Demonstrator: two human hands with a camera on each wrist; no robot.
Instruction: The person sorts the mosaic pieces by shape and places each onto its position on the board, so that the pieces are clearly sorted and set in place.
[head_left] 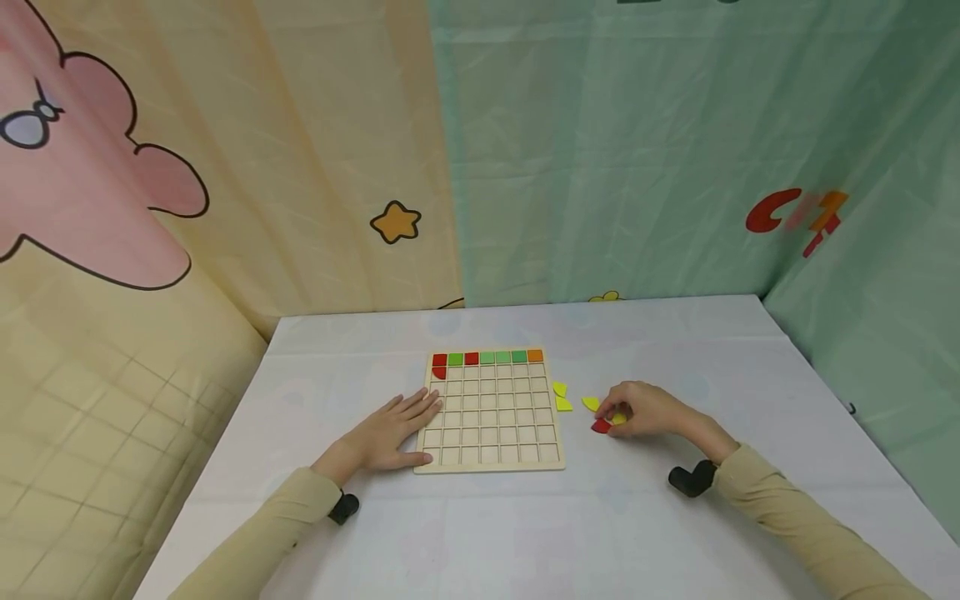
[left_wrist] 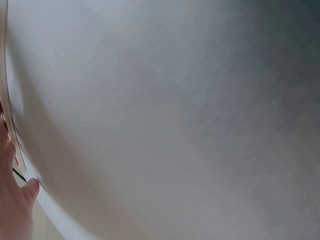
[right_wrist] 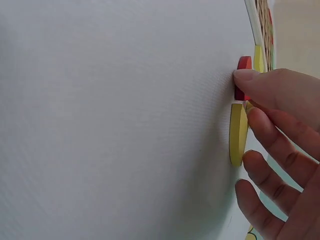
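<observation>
A wooden grid board lies on the table, its top row filled with red, green and orange squares. One red quarter-round piece sits in the second row at the far left. My left hand rests with spread fingers on the board's left edge; only part of it shows in the left wrist view. To the right of the board, my right hand pinches a red piece between thumb and fingertips, low over the tablecloth. Right beside these fingers is a yellow piece with a curved edge.
Two yellow pieces lie by the board's right edge, and another yellow piece is just left of my right hand. A white cloth covers the table. Patterned curtains hang behind it and at both sides.
</observation>
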